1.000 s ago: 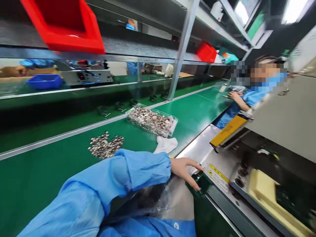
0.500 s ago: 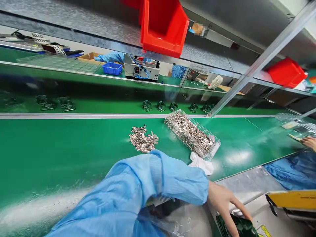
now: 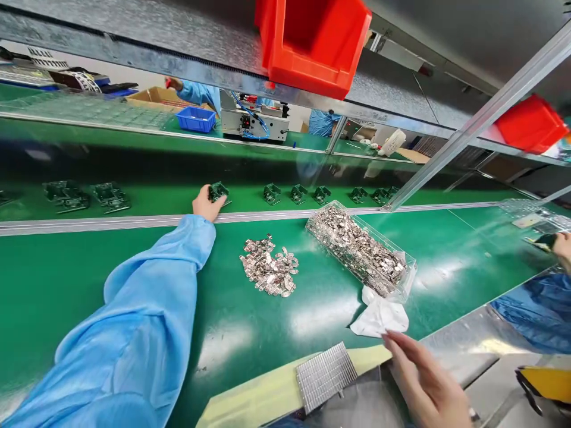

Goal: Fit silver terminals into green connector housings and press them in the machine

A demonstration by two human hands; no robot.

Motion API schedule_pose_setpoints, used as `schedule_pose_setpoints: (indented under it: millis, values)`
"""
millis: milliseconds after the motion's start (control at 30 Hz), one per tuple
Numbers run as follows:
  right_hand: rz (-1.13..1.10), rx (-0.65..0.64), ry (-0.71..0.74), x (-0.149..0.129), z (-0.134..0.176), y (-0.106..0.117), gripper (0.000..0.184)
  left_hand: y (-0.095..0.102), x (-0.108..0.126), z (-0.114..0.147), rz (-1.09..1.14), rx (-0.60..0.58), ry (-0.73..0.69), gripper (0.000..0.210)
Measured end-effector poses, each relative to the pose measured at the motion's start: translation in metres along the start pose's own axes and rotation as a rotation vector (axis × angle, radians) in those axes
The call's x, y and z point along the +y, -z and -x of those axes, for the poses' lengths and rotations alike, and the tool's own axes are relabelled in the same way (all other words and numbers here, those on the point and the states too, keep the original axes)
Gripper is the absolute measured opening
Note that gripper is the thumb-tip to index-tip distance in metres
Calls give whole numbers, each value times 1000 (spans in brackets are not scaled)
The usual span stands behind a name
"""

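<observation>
My left hand [image 3: 207, 205] reaches over the metal rail at the back of the bench. Its fingers are closed round a small green circuit-board assembly [image 3: 218, 191]. At the lower right, my right hand [image 3: 430, 377] is slightly blurred, its thumb and finger meeting in a pinch. Those fingertips are beside the end of a pale yellow strip [image 3: 254, 395] and just below a crumpled white cloth [image 3: 381, 316]; whatever they hold cannot be made out. A ridged metal block [image 3: 325, 375] rests on the strip. Between my hands lies a loose pile of small silvery metal pieces [image 3: 270, 267].
A clear plastic tray [image 3: 413, 276] full of similar metal pieces stands right of the pile. Several more board assemblies [image 3: 298, 194] line the strip behind the rail [image 3: 276, 215]. A red bin [image 3: 312, 74] overhangs from the shelf. A co-worker's hand [image 3: 562, 246] is at the far right.
My left hand has swung from the green boards at the lower right to the back left, where it now holds a board assembly. My right hand, the yellow strip and metal block have come into view.
</observation>
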State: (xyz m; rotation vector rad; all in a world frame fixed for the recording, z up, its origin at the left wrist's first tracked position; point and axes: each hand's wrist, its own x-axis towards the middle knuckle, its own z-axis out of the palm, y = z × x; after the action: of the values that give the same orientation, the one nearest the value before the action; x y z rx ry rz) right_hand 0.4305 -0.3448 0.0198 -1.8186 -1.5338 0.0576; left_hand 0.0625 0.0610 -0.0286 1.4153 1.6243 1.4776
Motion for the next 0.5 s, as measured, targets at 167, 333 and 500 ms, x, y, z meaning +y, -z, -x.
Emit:
schedule_pose_setpoints:
  millis: [167,333,500]
  values:
    - [-65,-307,199,-54,-85,-86,22,4,-17,-13,-115,59,-1,78]
    - [268,-566,249,-89,-152,-162,23,78,-39,-5,-371,452,-295,67]
    - [405,-728,263,-98,-177,-202,16,157,-72,-27,-460,652,-125,81]
